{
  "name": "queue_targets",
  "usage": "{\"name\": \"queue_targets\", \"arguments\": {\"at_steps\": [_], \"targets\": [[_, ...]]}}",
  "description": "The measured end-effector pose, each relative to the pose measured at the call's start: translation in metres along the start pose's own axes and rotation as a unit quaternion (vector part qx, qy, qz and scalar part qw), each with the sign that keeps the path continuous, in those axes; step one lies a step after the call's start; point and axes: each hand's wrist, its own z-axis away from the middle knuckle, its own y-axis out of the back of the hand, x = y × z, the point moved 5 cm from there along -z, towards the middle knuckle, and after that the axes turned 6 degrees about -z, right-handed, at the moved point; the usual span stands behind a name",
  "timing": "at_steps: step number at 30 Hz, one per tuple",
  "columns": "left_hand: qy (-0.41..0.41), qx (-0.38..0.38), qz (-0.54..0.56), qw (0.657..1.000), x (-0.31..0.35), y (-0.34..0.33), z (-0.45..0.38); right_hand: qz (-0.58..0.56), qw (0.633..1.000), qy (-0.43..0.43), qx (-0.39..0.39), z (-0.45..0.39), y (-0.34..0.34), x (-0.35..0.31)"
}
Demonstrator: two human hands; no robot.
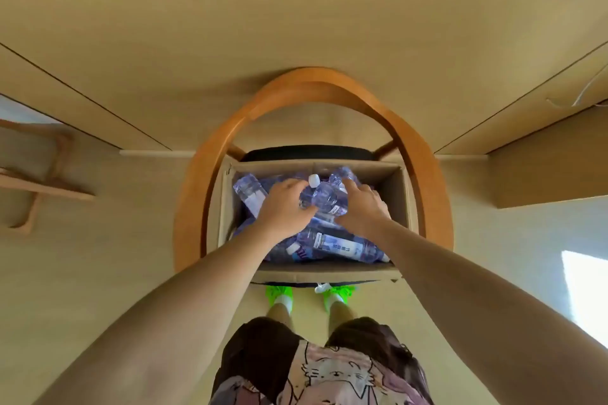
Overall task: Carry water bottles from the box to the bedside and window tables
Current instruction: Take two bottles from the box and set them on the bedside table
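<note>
Reaching into the box [399,204] at frame centre, your left hand [288,207] wraps the upright bottle [320,196]; right hand [362,207] rests on another — grip unclear. Lift straight up — avoid snagging neighbours.

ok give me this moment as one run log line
phase: pickup | left hand: grips bottle | right hand: on bottles in box, grip unclear | box on chair | tables: not in view
</note>
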Motion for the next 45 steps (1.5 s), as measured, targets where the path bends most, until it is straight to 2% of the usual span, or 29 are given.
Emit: {"name": "queue_targets", "arguments": {"at_steps": [4, 8, 13, 19, 23, 28, 31, 33, 39, 45], "targets": [[-0.015, 0.012, -0.057, 0.998, 0.0, -0.017, -0.001, 0.037, 0.999, -0.018, 0.013, -0.005, -0.016, 0.011], [-0.032, 0.037, -0.135, 0.99, 0.004, -0.039, 0.007, 0.052, 0.997, 0.002, 0.051, -0.011, -0.024, 0.019], [-0.041, 0.004, -0.206, 0.978, -0.004, -0.055, 0.002, 0.071, 0.994, 0.018, 0.085, -0.013, -0.031, 0.022], [-0.104, -0.003, -0.287, 0.952, -0.007, -0.052, -0.035, 0.026, 0.994, 0.007, 0.109, -0.011, -0.03, 0.035], [-0.108, -0.071, -0.341, 0.931, -0.002, -0.051, -0.058, -0.008, 0.994, -0.005, 0.112, -0.007, -0.032, 0.044], [-0.091, -0.21, -0.364, 0.903, -0.004, -0.057, -0.064, -0.013, 0.995, -0.024, 0.094, -0.008, -0.032, 0.048], [-0.041, -0.323, -0.307, 0.894, -0.014, -0.062, -0.056, -0.025, 0.997, -0.032, 0.073, -0.008, -0.029, 0.046], [-0.008, -0.357, -0.262, 0.897, -0.02, -0.06, -0.051, -0.04, 0.997, -0.038, 0.06, -0.007, -0.025, 0.041], [0.074, -0.352, -0.123, 0.925, -0.035, -0.023, -0.039, -0.181, 0.978, -0.076, 0.069, 0.002, -0.006, 0.024], [0.103, -0.311, 0.023, 0.944, -0.04, 0.035, -0.026, -0.323, 0.937, -0.095, 0.091, 0.011, 0.031, -0.004]]}}
